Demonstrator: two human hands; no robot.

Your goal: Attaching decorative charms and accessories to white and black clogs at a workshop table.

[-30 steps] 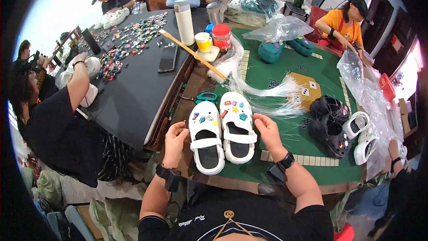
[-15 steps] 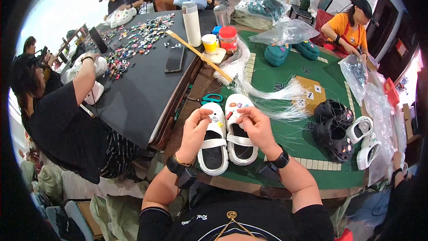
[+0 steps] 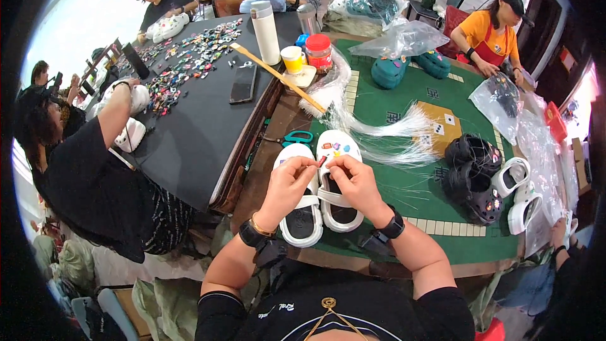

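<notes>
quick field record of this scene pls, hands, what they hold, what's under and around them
left hand: raised over the white clogs, fingertips pinched at a small red piece
right hand: meets the left at the same piece
small red piece: between both hands' fingertips
white clogs: pair, side by side on green mat
nearby: teal scissors, black clogs

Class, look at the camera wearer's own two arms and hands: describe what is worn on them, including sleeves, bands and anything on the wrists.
Both forearms are bare, with short black sleeves ending at the upper arms. The left hand has a black wrist strap and a thin gold-coloured bangle just above it. The right hand has a black watch-like band on its wrist. No gloves or rings can be made out.
</notes>
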